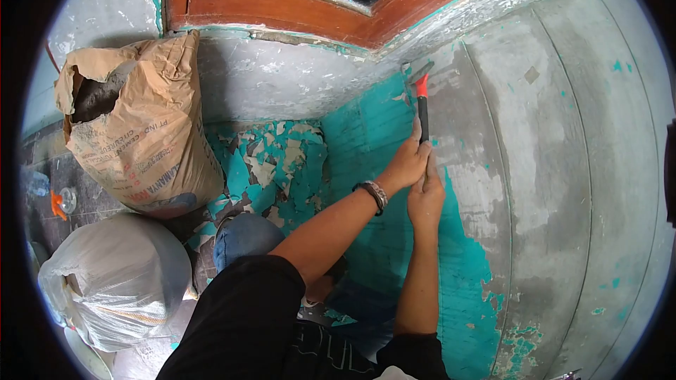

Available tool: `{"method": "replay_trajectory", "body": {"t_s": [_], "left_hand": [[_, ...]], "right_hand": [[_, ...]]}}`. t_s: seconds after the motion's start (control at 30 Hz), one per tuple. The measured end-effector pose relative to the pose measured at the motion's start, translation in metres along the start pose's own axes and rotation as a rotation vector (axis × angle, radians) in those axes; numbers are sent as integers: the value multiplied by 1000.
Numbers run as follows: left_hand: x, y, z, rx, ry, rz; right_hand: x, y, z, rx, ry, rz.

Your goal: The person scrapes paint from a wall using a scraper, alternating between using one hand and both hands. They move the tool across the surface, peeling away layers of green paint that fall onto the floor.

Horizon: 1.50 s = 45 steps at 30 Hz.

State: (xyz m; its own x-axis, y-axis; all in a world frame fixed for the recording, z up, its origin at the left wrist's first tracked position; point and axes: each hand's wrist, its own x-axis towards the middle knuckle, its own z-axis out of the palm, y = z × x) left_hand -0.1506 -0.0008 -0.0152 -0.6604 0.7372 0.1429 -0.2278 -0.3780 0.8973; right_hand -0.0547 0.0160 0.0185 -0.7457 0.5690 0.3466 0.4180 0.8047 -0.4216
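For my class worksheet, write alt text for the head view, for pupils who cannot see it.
A person's left hand and right hand hold a red-and-black scraper up to a wall, part turquoise, part grey. Paint flakes lie beside a torn-open paper sack.

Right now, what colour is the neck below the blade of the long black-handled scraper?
Bright red; the scraper's neck shows best in the head view.
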Motion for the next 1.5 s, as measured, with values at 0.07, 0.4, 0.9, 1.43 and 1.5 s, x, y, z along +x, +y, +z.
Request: {"method": "replay_trajectory", "body": {"t_s": [0.07,0.4,0.9,1.43,1.5], "left_hand": [[15,-19,-3,7,39,60],[-6,-42,15,40,86,190],[1,-52,-14,32,49,145],[-25,-59,-18,273,-69,-89],[-24,-58,-22,269,-84,-95]], "right_hand": [[8,-2,8,-28,-26,52],[-21,10,6,-22,6,56],[-21,51,52,415,8,56],[-53,45,90,905,102,275],[-54,48,95,896,97,236]]}}
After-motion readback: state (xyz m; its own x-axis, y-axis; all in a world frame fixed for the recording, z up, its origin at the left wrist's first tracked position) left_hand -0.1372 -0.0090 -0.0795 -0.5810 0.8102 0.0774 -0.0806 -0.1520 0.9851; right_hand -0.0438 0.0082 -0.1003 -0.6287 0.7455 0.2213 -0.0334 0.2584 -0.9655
